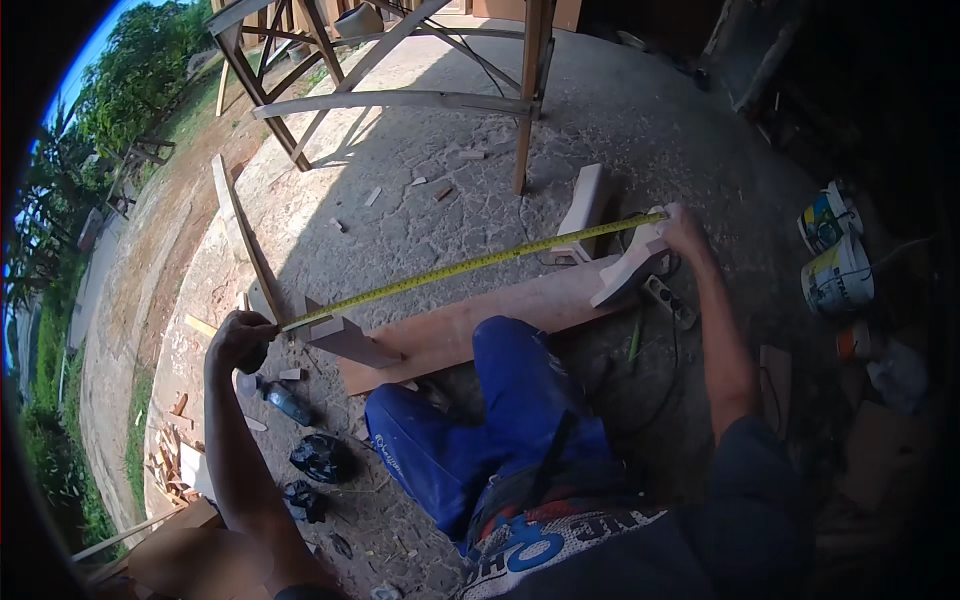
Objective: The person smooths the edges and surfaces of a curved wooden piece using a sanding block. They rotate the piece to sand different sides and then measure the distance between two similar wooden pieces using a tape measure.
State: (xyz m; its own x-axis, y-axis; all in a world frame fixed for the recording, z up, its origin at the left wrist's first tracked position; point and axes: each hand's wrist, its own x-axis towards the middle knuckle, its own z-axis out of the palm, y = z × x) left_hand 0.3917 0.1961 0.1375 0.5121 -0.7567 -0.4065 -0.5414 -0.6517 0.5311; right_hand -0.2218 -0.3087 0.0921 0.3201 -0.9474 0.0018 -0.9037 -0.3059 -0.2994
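Note:
A yellow tape measure blade [480, 261] is stretched between my two hands above a wooden plank [442, 326]. My left hand [244, 336] pinches the blade's left end; a dark shape under the palm may be the case, but I cannot tell. At the other end, my right hand [681, 229] holds the blade against the top of a shaped wooden upright [631, 271]. A second wooden upright [351, 341] stands near the plank's left end, beneath the blade. Behind the right upright, another shaped wooden piece [583, 206] rests on the floor.
A wooden trestle frame [394, 99] stands ahead. A long batten [241, 232] lies left. Near my right arm are a power strip [670, 301] and buckets [838, 276]. A plastic bottle [286, 403], black plastic bags [322, 457] and wood scraps [171, 461] lie on the left.

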